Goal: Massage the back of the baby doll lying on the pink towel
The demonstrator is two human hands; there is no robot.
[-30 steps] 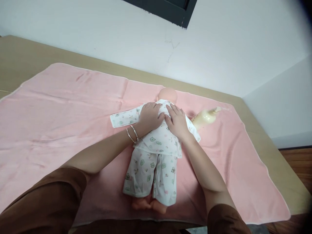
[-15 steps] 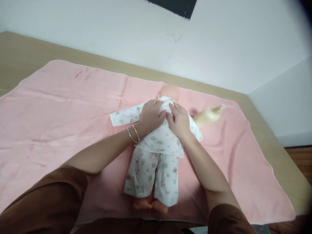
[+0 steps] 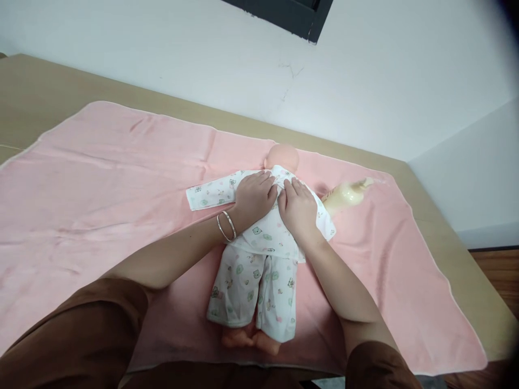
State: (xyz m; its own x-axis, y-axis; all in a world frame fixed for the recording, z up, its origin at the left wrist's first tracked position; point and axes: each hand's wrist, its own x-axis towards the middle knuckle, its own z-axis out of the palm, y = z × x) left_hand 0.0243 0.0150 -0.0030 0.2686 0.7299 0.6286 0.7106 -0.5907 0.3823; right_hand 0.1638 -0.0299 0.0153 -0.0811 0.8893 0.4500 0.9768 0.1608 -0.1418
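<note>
A baby doll (image 3: pixel 284 155) lies face down, with the back of its head away from me. It wears a white printed shirt (image 3: pixel 263 237) and matching trousers (image 3: pixel 239 286). My left hand (image 3: pixel 256 197), with two bangles at the wrist, rests on the left of the upper back. Across from it, my right hand (image 3: pixel 299 208) is on the right side. Both hands have drawn-in fingers, and the shirt cloth is puckered between them below the neck. The fingertips are partly hidden. To the right lies a pale yellow pump bottle (image 3: pixel 344 197), tipped on its side.
A pink blanket (image 3: pixel 101 178) with some creases covers most of the wooden table (image 3: pixel 57 75). Behind the table rises a white wall (image 3: pixel 182 65) with a dark frame (image 3: pixel 300 21) at the top. The doll's bare feet (image 3: pixel 265 342) point towards the near edge.
My fingers, flatter and more spread before, have drawn in. Both hands have slid slightly towards me, and the shirt between them has wrinkled. The doll and the bottle stay in place.
</note>
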